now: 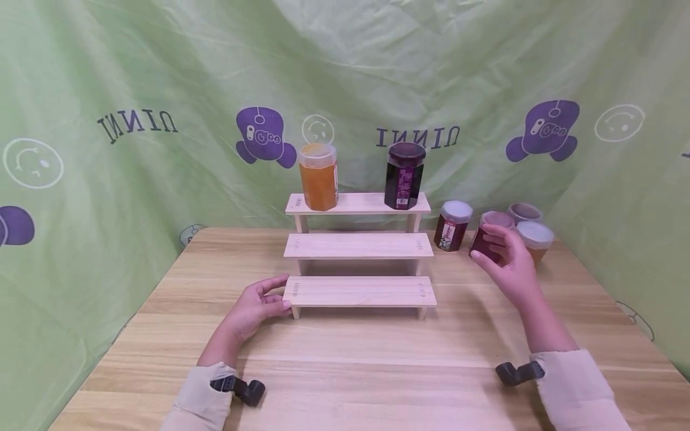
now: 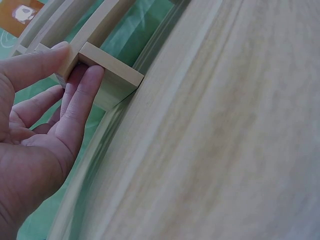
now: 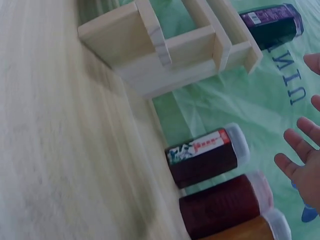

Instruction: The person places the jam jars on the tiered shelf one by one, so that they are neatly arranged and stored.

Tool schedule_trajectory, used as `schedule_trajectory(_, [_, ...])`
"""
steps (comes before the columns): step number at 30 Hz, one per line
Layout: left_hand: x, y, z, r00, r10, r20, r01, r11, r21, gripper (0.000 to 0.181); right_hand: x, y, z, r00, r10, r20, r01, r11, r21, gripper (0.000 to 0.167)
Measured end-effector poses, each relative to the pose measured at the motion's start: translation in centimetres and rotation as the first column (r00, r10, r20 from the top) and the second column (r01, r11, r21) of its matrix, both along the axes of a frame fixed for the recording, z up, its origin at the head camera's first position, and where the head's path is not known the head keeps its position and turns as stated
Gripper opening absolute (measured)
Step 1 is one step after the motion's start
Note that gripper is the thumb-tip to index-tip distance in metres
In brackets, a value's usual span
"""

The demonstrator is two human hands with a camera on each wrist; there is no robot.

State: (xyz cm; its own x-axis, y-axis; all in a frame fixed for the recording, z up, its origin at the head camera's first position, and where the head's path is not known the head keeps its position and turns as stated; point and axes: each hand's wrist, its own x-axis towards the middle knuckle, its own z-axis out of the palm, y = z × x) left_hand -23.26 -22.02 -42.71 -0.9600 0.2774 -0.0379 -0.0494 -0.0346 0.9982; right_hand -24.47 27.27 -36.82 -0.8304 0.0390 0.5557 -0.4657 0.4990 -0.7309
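My left hand (image 1: 252, 308) holds the left end of the lowest step of a three-step wooden stand (image 1: 358, 245). In the left wrist view, the thumb (image 2: 47, 61) lies against the board's edge and fingertips reach beneath it. Over the jars at the right, my right hand (image 1: 514, 263) hovers with spread, slightly bent fingers, holding nothing. It partly covers a dark red jar (image 1: 478, 240) with a pale lid; the right wrist view shows a gap between fingers and jars. Just left of that stands a labelled dark red jar (image 3: 205, 155) with a white lid.
On the top step stand an orange jar (image 1: 319, 184) at left and a dark purple jar (image 1: 396, 182) at right. An amber jar with a white lid (image 1: 535, 232) and another lidded jar (image 1: 524, 212) stand at the table's back right. A green printed curtain (image 1: 215, 72) hangs behind.
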Motion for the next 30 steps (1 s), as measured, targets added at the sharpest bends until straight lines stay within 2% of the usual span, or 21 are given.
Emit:
schedule_trajectory(6, [0.0,0.1,-0.1,1.000,0.003,0.005,-0.003,1.000,0.008,0.071,0.4,1.2,-0.4,0.999,-0.050,-0.009,0.050,0.998,-0.039,0.055])
schedule_trajectory(13, [0.0,0.1,-0.1,1.000,0.006,0.004,-0.006,1.000,0.005,0.071,1.1,2.5,-0.4,0.982,-0.184,0.046,0.185,0.982,-0.027,0.066])
schedule_trajectory(18, [0.0,0.1,-0.1,1.000,0.003,0.003,-0.003,1.000,0.013,0.070,1.1,3.2,-0.7,0.974,-0.221,0.043,0.224,0.971,-0.087,0.065])
schedule_trajectory(21, [0.0,0.1,-0.1,1.000,0.001,0.005,-0.001,1.000,0.012,0.071,1.2,3.6,-0.8,0.960,-0.267,0.090,0.278,0.949,-0.147,0.063])
schedule_trajectory(25, [0.0,0.1,0.0,1.000,0.001,0.007,-0.001,1.000,0.008,0.071,1.2,4.1,-0.8,0.928,-0.326,0.180,0.359,0.909,-0.209,0.063])
schedule_trajectory(30, [0.0,0.0,0.0,1.000,0.004,0.007,-0.004,1.000,0.010,0.072,1.0,5.1,-0.9,0.895,-0.365,0.257,0.424,0.875,-0.234,0.062])
